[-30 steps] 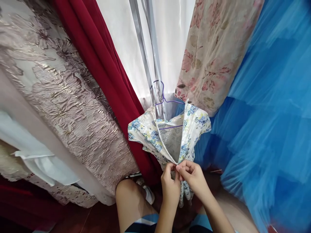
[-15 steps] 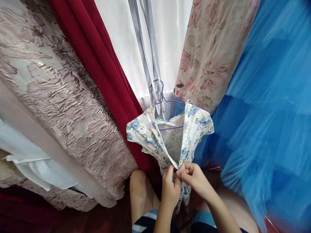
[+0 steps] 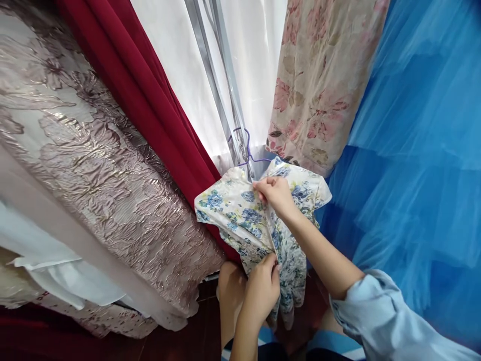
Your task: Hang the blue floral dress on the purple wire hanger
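Observation:
A white dress (image 3: 240,200) with blue and yellow flowers hangs on a thin purple hanger (image 3: 249,150). Down its middle runs a zipper seam (image 3: 271,228), its two edges now together up to the neckline. My right hand (image 3: 276,195) pinches the top of the zipper at the neckline; the pull itself is hidden by the fingers. Lower down, my left hand (image 3: 263,286) grips the dress fabric beside the bottom of the zipper, thumb and fingers closed. The skirt falls below, partly behind my left hand.
Grey metal poles (image 3: 221,75) rise behind the hanger, before a white cloth (image 3: 165,30). At left hang a dark red cloth (image 3: 150,95) and a shiny pink brocade gown (image 3: 112,190). To the right are a pink-flowered dress (image 3: 319,90) and a blue tulle gown (image 3: 406,165).
My right hand has moved up from beside my left hand to the neckline. The open V in the dress has closed. My left hand stays low on the dress.

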### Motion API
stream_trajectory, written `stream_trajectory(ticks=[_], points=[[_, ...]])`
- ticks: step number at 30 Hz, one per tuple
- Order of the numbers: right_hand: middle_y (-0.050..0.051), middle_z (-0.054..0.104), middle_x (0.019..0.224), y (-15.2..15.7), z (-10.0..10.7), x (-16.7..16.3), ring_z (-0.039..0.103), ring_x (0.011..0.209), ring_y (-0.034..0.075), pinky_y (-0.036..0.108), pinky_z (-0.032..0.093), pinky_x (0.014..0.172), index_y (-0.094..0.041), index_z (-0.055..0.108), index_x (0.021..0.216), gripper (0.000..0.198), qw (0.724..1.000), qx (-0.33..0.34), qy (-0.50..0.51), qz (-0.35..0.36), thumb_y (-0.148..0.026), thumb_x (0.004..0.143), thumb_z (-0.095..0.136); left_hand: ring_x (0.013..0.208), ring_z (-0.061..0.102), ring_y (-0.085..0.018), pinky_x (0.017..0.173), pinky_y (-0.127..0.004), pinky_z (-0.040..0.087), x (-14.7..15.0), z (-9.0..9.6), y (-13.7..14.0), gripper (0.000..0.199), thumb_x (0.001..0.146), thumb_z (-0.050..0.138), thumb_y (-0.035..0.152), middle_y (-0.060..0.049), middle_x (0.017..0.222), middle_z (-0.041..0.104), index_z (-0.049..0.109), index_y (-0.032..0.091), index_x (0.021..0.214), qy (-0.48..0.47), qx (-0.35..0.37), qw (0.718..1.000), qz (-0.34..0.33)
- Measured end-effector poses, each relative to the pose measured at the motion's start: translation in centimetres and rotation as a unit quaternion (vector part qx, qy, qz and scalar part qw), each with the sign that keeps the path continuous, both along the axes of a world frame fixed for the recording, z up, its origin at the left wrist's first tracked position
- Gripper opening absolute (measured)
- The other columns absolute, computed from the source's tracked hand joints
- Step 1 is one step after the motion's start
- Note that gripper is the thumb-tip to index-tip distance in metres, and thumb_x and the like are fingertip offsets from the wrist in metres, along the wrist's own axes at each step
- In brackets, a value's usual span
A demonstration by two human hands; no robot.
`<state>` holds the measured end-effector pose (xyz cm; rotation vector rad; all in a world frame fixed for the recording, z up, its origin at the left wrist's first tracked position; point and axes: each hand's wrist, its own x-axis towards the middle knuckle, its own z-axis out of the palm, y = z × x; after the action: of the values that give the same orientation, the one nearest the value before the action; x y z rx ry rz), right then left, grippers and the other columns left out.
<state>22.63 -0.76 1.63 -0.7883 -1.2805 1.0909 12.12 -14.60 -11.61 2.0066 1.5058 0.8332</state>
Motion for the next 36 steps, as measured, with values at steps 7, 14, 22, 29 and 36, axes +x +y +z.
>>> stream_trajectory(ticks=[7,14,22,29,36], points=[[-0.003,0.051,0.044,0.4,1.5,0.3,0.038,0.038,0.007,0.021,0.029,0.040,-0.017,0.055,0.056,0.029,0.998,0.013,0.058,-0.013,-0.030,0.080,0.067,0.077,0.062,-0.025,0.067,-0.030,0.037,0.9,-2.1,-0.6,0.015,0.088,0.050,0.015,-0.007,0.084,0.067,0.062,0.022,0.092,0.044,-0.020,0.998,-0.028],[-0.004,0.053,0.046,-0.7,0.4,1.9,0.042,0.039,0.008,0.021,0.030,0.042,-0.018,0.058,0.070,0.025,0.999,0.019,0.033,0.012,-0.038,0.081,0.068,0.087,0.063,-0.020,0.078,-0.029,0.048,-0.9,6.5,3.6,0.018,0.097,0.049,0.029,-0.007,0.096,0.067,0.062,0.021,0.106,-0.124,0.178,0.971,0.097],[-0.005,0.054,0.046,-0.7,0.1,2.3,0.043,0.040,0.008,0.021,0.032,0.043,-0.019,0.055,0.075,0.027,0.998,0.054,-0.003,0.031,-0.043,0.083,0.064,0.068,0.058,-0.015,0.065,-0.025,0.041,-2.3,15.6,11.5,0.024,0.101,0.043,0.032,0.000,0.077,0.060,0.064,0.020,0.106,0.062,0.300,0.952,-0.029],[-0.008,0.043,0.044,1.5,-4.1,1.1,0.031,0.038,0.007,0.021,0.021,0.041,-0.020,0.051,0.065,0.027,0.998,0.016,-0.059,0.014,-0.039,0.074,0.067,0.065,0.058,-0.012,0.064,-0.022,0.043,-4.3,17.8,12.0,0.025,0.101,0.045,0.034,0.000,0.071,0.060,0.060,0.018,0.088,-0.067,0.396,0.911,0.094],[-0.009,0.040,0.046,-1.1,-6.8,2.7,0.031,0.040,0.007,0.021,0.021,0.043,-0.020,0.051,0.067,0.024,0.992,-0.010,-0.115,0.057,-0.037,0.077,0.064,0.081,0.057,-0.012,0.076,-0.021,0.044,-14.7,13.8,15.1,0.026,0.089,0.058,0.041,-0.001,0.083,0.063,0.061,0.016,0.087,-0.205,0.299,0.906,0.220]])
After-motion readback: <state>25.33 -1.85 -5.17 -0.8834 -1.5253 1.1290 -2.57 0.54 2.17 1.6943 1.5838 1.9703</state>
